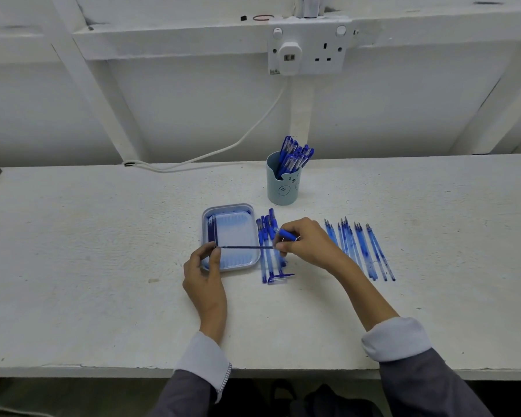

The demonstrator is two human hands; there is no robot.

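My left hand pinches the left end of a thin dark ink refill that stretches level over a pale blue tray. My right hand pinches the refill's right end and also grips a blue pen part in its fingers. Two dark refills lie along the tray's left side. A few blue pens lie in a row just right of the tray, partly under my right hand.
Several clear blue pen barrels lie side by side on the white table to the right. A light blue cup full of blue pens stands behind. A wall socket with a white cable hangs above.
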